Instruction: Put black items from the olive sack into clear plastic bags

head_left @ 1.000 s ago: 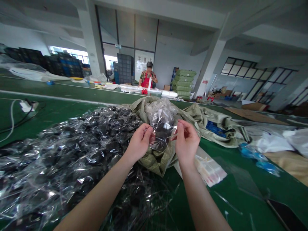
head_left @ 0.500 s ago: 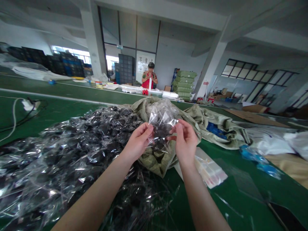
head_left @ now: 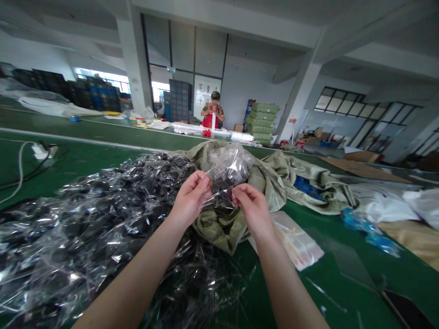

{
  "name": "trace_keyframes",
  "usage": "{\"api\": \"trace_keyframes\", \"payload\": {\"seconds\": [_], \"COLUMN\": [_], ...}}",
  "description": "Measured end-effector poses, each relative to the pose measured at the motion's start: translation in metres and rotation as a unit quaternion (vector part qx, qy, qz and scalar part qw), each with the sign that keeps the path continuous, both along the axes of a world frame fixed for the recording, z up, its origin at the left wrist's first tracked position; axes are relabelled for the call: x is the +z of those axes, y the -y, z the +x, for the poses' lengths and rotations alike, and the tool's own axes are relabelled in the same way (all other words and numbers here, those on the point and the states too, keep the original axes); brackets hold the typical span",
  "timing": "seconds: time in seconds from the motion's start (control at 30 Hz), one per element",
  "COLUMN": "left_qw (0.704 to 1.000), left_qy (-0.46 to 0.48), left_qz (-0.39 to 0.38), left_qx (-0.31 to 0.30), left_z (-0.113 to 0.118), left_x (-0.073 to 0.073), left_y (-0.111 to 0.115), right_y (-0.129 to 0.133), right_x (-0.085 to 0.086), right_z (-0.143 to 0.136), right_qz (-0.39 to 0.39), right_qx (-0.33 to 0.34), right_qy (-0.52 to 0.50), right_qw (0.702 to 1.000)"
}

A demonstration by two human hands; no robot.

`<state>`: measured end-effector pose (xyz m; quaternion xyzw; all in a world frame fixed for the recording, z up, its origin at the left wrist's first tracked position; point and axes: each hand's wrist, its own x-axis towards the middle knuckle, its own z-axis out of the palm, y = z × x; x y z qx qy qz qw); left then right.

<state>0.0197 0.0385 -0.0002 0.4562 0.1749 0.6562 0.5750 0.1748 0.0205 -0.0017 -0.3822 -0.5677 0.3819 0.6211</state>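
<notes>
Between my hands is a clear plastic bag (head_left: pixel 219 195) with something dark in it. My left hand (head_left: pixel 192 197) pinches its left edge between thumb and fingers. On the other side, the fingertips of my right hand (head_left: pixel 251 204) are closed on its right edge. Behind the bag lies an open green woven sack (head_left: pixel 222 228) with more clear wrapping (head_left: pixel 231 160) at its mouth. A big heap of dark items in clear bags (head_left: pixel 113 214) spreads over the green table on the left.
A stack of flat clear bags (head_left: pixel 298 242) lies right of my right forearm. Farther right are blue wrapped pieces (head_left: pixel 370 230) and a phone (head_left: pixel 408 306). A power strip (head_left: pixel 44 151) sits at the left. Beyond the table a person (head_left: pixel 212 112) handles a white strip.
My right hand has moved down and left, and my left hand slightly left. The bag between them now sits lower and flatter, showing less of its dark contents.
</notes>
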Motion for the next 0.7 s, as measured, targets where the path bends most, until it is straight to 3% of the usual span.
{"api": "trace_keyframes", "payload": {"seconds": [0.17,0.37,0.53,0.7], "left_qw": [0.999,1.0,1.0,1.0], "left_qy": [0.014,0.014,-0.007,-0.007], "left_qz": [-0.001,-0.001,0.008,0.017], "left_qx": [0.048,0.028,0.015,0.025], "left_z": [0.0025,0.0036,0.0053,0.0068], "left_x": [-0.0045,-0.0067,-0.0089,-0.0107], "left_y": [-0.0043,-0.0047,-0.0047,-0.0058], "right_y": [-0.0066,-0.0046,-0.0042,-0.0043], "right_x": [-0.0057,-0.0009,-0.0001,-0.0003], "right_z": [-0.001,0.0007,0.0014,0.0043], "right_qz": [-0.003,-0.035,-0.011,-0.003], "right_qx": [-0.002,0.011,-0.03,-0.028], "right_qy": [-0.03,-0.049,-0.046,-0.05], "right_qw": [1.0,0.998,0.998,0.998]}}
